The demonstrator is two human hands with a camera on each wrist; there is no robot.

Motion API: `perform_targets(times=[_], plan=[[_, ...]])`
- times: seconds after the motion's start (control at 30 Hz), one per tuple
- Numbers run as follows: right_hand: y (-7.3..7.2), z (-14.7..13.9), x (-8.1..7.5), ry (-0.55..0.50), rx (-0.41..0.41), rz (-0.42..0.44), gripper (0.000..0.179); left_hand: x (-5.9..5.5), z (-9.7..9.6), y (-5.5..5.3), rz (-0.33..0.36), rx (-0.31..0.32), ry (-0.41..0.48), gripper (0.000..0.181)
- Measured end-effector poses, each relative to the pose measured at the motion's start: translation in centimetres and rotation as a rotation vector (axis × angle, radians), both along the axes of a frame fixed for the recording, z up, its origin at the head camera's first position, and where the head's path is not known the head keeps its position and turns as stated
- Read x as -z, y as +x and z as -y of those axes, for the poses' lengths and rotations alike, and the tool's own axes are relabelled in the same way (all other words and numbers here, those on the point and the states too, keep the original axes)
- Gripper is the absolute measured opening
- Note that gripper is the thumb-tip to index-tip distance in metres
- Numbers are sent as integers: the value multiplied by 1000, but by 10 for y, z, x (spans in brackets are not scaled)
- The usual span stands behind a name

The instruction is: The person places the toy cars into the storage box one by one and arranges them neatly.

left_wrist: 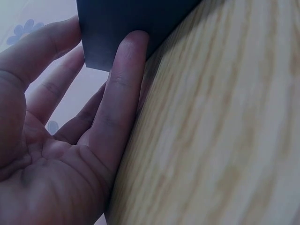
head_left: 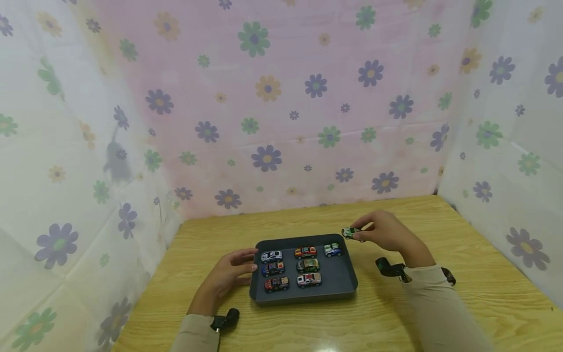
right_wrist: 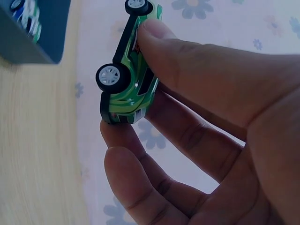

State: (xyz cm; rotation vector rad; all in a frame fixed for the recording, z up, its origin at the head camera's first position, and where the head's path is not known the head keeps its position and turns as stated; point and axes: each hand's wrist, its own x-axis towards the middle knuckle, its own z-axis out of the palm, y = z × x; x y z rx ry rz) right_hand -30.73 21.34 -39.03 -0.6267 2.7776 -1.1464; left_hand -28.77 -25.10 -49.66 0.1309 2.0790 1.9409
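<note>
Between the thumb and fingers of my right hand is a green toy car, pinched by its sides. In the head view it hangs just off the far right corner of the dark grey tray. My left hand is at the tray's left side, its fairly straight fingers touching the outer wall. In the tray stand three cars on the left, among them a white one, and three in the middle, led by an orange-red one. A blue, white and green car stands alone at the far right.
The tray rests on a wood-grain table. Flower-printed sheets hang behind the table and on both sides. Black wrist devices are strapped over both beige sleeves.
</note>
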Motion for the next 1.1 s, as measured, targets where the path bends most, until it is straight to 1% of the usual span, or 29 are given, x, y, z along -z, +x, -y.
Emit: perform_targets(times=[0.23, 0.43, 0.57, 0.8, 1.0, 1.1], plan=[[0, 11, -2, -29, -6, -10, 26, 1, -1, 0, 1, -14, -8, 62], [0, 19, 3, -46, -12, -1, 26, 0, -2, 0, 12, -9, -1, 63], [-1, 26, 6, -48, -32, 0, 27, -1, -1, 1, 4, -4, -6, 63], [-3, 38, 12, -31, -47, -13, 26, -1, 0, 0, -10, 1, -11, 63], [-3, 49, 15, -18, -39, -8, 24, -1, 1, 0, -8, 6, -5, 64], [-4, 54, 17, 5, -25, -1, 22, -2, 0, 1, -5, 10, -4, 65]])
